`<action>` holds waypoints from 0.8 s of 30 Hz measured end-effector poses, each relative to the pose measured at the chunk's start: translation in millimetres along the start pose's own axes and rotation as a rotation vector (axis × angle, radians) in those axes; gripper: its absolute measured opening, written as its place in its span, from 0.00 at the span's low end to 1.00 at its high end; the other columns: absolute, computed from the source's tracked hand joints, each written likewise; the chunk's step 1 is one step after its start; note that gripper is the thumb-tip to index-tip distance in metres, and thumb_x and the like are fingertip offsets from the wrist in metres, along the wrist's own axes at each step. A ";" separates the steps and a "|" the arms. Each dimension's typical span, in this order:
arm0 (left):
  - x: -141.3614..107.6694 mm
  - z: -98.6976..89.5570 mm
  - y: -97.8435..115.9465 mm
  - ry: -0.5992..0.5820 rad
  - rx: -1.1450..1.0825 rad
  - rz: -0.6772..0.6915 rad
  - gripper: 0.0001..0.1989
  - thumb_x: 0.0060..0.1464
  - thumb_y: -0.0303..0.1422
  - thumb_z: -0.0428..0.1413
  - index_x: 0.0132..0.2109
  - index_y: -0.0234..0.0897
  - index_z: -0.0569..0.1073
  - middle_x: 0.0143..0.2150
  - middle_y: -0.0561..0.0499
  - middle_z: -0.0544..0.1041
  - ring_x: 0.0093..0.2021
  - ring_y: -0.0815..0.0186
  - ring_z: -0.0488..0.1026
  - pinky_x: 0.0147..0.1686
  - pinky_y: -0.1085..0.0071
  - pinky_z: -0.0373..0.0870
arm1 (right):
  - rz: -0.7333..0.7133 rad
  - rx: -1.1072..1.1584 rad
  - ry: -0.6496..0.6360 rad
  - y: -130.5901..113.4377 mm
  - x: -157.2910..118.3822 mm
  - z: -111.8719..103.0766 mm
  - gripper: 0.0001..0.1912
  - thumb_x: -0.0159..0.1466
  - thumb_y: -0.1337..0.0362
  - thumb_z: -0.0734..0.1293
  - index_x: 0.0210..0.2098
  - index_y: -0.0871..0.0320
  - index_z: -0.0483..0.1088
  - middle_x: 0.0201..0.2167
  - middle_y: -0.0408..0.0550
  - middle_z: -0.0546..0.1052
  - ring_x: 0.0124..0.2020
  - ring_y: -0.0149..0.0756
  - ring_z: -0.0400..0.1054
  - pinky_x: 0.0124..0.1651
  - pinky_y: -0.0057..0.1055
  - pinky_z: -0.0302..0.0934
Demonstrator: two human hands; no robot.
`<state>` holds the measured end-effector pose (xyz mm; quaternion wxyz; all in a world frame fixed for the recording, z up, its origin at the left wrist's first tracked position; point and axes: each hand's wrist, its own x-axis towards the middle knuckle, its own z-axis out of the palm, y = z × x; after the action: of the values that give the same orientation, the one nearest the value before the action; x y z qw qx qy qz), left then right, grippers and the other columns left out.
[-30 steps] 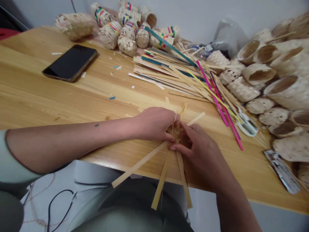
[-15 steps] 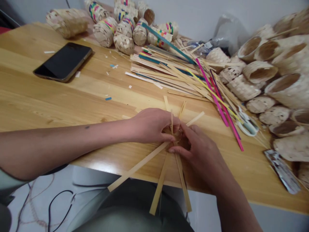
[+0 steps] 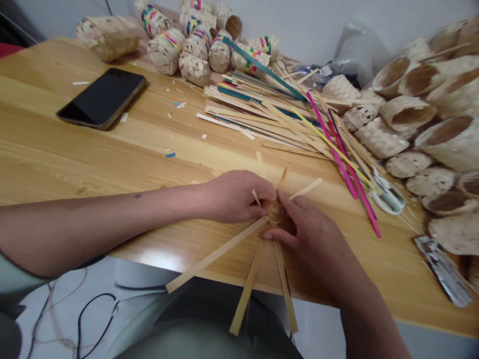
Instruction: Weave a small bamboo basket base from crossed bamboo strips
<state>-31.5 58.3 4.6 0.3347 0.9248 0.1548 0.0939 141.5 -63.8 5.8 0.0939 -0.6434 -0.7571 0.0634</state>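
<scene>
Between my hands is a small woven bamboo base [image 3: 276, 211], with pale flat strips radiating from it in several directions. One long bamboo strip [image 3: 219, 254] reaches toward the lower left, and others hang over the table's front edge. My left hand [image 3: 241, 197] is closed at the base's left side, pinching a thin strip [image 3: 256, 198] whose short end sticks up beside the fingers. My right hand [image 3: 309, 224] grips the base from the right, thumb below and index finger above. The fingers hide part of the weave.
A phone [image 3: 103, 98] lies at left on the wooden table [image 3: 123, 159]. Loose bamboo strips [image 3: 254, 112], some coloured, spread behind my hands. White-handled scissors [image 3: 389, 198] lie to the right, near a silvery packet [image 3: 443, 269]. Woven baskets [image 3: 407, 112] crowd the right side; smaller ones [image 3: 166, 50] stand behind.
The thin strip at my left hand has swung from upright to leaning left. My left fingers have shifted slightly left, showing more of the base. My right hand keeps its grip.
</scene>
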 end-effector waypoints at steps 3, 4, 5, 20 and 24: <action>1.7 2.0 -2.4 0.014 -0.010 0.007 0.06 0.49 0.27 0.55 0.25 0.35 0.67 0.26 0.57 0.70 0.29 0.72 0.65 0.29 0.75 0.55 | -0.006 -0.033 0.007 0.5 -0.8 0.9 0.36 0.62 0.45 0.64 0.60 0.65 0.62 0.45 0.59 0.76 0.42 0.49 0.71 0.40 0.41 0.66; 2.5 1.9 -2.8 0.012 -0.015 0.006 0.06 0.48 0.27 0.55 0.25 0.35 0.67 0.25 0.57 0.69 0.28 0.73 0.64 0.29 0.75 0.54 | -0.007 -0.040 0.004 0.6 -1.1 1.0 0.37 0.62 0.44 0.64 0.60 0.65 0.62 0.45 0.60 0.76 0.42 0.49 0.71 0.40 0.41 0.66; 3.2 1.3 -2.9 0.004 -0.023 0.006 0.06 0.48 0.26 0.55 0.25 0.35 0.67 0.25 0.57 0.69 0.28 0.73 0.64 0.28 0.75 0.53 | -0.007 -0.045 0.002 0.5 -1.3 1.0 0.37 0.62 0.44 0.64 0.60 0.65 0.62 0.44 0.60 0.76 0.41 0.49 0.71 0.40 0.41 0.66; 2.0 -8.5 -4.7 -0.068 -0.130 0.054 0.04 0.47 0.24 0.56 0.26 0.34 0.69 0.23 0.59 0.68 0.25 0.75 0.62 0.27 0.78 0.53 | 0.007 -0.047 -0.023 -3.1 1.1 -2.3 0.32 0.60 0.48 0.68 0.57 0.61 0.64 0.44 0.56 0.75 0.44 0.49 0.70 0.43 0.40 0.65; 1.1 -5.5 -2.7 -0.022 -0.068 0.082 0.04 0.49 0.26 0.56 0.28 0.34 0.72 0.25 0.58 0.72 0.26 0.75 0.64 0.27 0.78 0.53 | 0.027 -0.028 -0.024 -6.4 0.4 -6.0 0.30 0.60 0.52 0.70 0.57 0.58 0.63 0.44 0.54 0.75 0.43 0.48 0.70 0.42 0.39 0.64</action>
<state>-32.6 63.9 7.1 0.3632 0.9195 0.1098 0.1028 136.6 -64.6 13.0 0.0750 -0.6539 -0.7503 0.0619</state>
